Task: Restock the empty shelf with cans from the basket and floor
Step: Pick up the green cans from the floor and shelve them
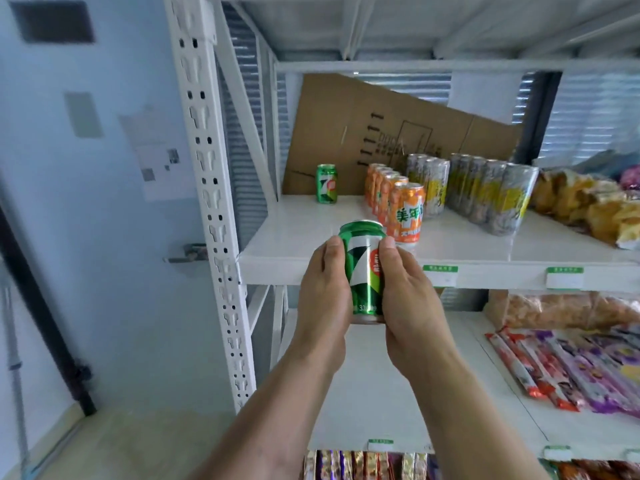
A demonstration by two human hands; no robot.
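A green can [365, 271] is clasped between left hand [323, 292] and right hand [410, 296]; the orange cans [398, 206] just beyond could be toppled if it is pushed in askew.

A pale blue wall [104, 271] stands on the left, with a paper notice [156, 157] stuck to it and a dark vent [52, 22] high up. A black pipe [45, 313] slants down to the light floor [121, 441]. Behind the white metal rack [207, 202], window blinds [588, 116] let in daylight.

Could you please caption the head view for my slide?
Both hands, left and right, lift a green can toward the shelf.
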